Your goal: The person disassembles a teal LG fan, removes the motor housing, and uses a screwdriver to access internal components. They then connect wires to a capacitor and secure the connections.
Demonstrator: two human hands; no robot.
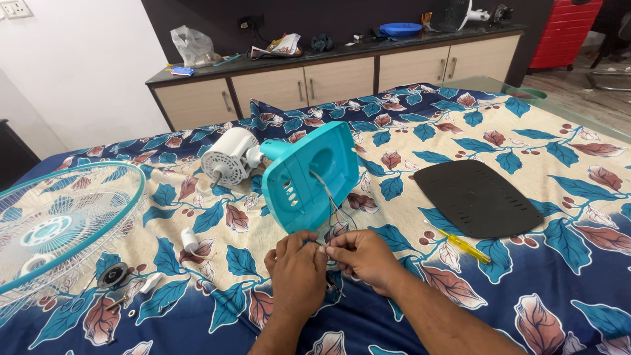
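I see both hands meeting at the near edge of the bed, left hand touching right hand, wires running up to the fan base just behind; motor left of it (touching), plate right, screwdriver before that plate

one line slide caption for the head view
Both hands, left hand and right hand, pinch thin wires trailing from a teal fan base.

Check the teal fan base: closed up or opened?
Opened. The teal base housing is tipped up showing its hollow underside, wires trailing out to both hands, and the black bottom plate lies apart beside it.
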